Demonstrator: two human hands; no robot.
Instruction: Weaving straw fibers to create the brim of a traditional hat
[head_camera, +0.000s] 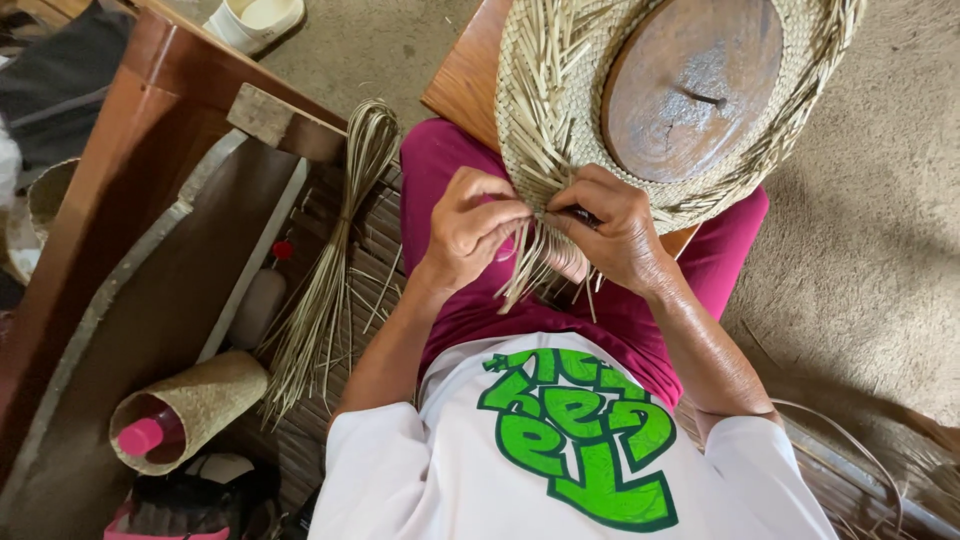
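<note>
Head view: both hands (545, 230) pinch loose straw strands (525, 265) of coarse round woven hat (545, 110).

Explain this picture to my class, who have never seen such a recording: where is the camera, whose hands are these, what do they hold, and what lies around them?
The camera sits on the person's head and looks down, so you see their own lap and arms. The left hand and right hand both pinch loose strips at the edge of a woven straw hat, which is stretched over a round wooden block. Beside the left leg lies a tied bundle of straw strips. Nearer the camera, a small woven sleeve holds a bottle with a pink cap. A white cup stands on the floor farther off.
</note>
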